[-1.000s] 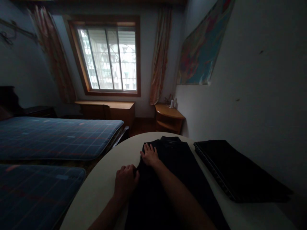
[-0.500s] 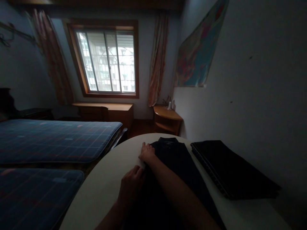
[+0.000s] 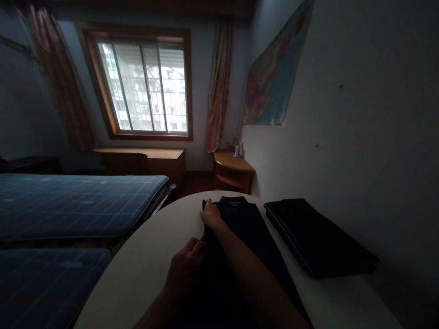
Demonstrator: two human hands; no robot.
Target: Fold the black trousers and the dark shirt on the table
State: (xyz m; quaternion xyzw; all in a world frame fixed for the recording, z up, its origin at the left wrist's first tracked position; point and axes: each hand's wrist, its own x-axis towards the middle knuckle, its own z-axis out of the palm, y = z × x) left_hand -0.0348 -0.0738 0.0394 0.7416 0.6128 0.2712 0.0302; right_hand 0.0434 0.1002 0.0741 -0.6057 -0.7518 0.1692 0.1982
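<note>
A dark collared shirt (image 3: pixel 245 237) lies lengthwise on the pale round table (image 3: pixel 147 256), its collar at the far end. My right hand (image 3: pixel 211 214) reaches across the shirt and grips its left edge near the shoulder. A small bit of dark cloth pokes out beyond those fingers. Closer to me, my left hand (image 3: pixel 188 257) is closed on the same edge, with its fingertips partly hidden. Dim light hides the shirt's lower folds.
To the right of the shirt lies a flat stack of folded black cloth (image 3: pixel 315 237). Plaid mattresses (image 3: pixel 82 205) stand left of the table. Beyond are a wooden desk (image 3: pixel 164 155), a corner shelf (image 3: pixel 233 161) and a window; a wall runs along the right.
My right hand's fingers have closed on the shirt's edge and raised a bit of cloth. My left hand keeps its hold. The whole view has shifted slightly.
</note>
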